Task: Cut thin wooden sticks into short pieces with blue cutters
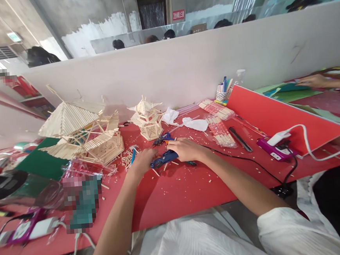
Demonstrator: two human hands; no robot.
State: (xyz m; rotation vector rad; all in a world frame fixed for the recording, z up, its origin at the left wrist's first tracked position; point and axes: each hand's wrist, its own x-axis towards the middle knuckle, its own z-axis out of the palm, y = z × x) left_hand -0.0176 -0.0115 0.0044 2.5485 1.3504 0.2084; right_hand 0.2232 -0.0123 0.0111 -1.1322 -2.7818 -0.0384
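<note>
My right hand [186,149] is closed around a blue hand tool [164,158], which looks like a cutter and points left, low over the red table. My left hand [143,162] is at the tool's front end, fingers bent together; whatever they pinch is too small to make out. Just beyond the hands lies a second blue tool with an orange part [167,137], perhaps a glue gun. A small wooden-stick pavilion [149,123] stands behind it. To the left is a larger stick pavilion [83,130] with a slatted roof. Cut stick pieces [128,156] lie beside my left hand.
Packs of sticks [220,130], white tissue [195,124] and a black craft knife [240,139] lie right. A red board [281,115] leans near a purple power strip [274,148] with cables. A clear container [30,189] lies left. Another person's hand [312,81] is far right.
</note>
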